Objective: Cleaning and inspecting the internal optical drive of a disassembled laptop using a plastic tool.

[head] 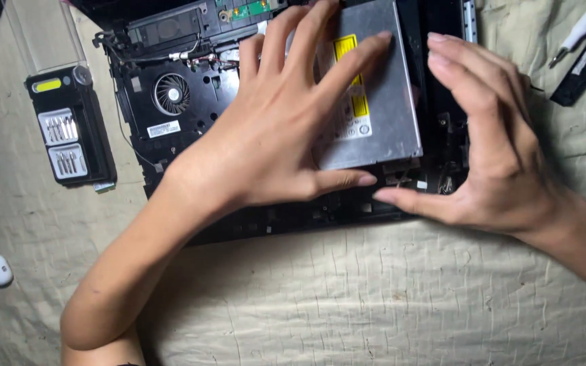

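Plainly, the greatest risk is posed to the silver optical drive (381,102), which sits in its bay at the right side of the opened black laptop chassis (191,115). If the drive is pushed or slid at an angle, it could be jammed against the bay wall, and the small connector at its inner end, which is hidden under the palm, could be bent. Thin wires (191,57) are seen running near the cooling fan (171,93) and close to the drive's upper left corner; these could be pinched or tugged if the casing is shifted over them. Pressure from spread fingers on the thin metal lid could also dent it.

The left hand (272,135) is laid flat and wide open across the drive, fingers fanned over the yellow label (347,47) and the thumb stretched along the drive's lower edge; nothing is grasped, only pressed. The right hand (490,142) is held open and on edge beside the drive's right side, fingers straight and together, thumb extended toward the lower right corner; whether the drive is actually touched by it cannot be told. A black case of screwdriver bits (69,129) is left well apart on the cream cloth (374,291).
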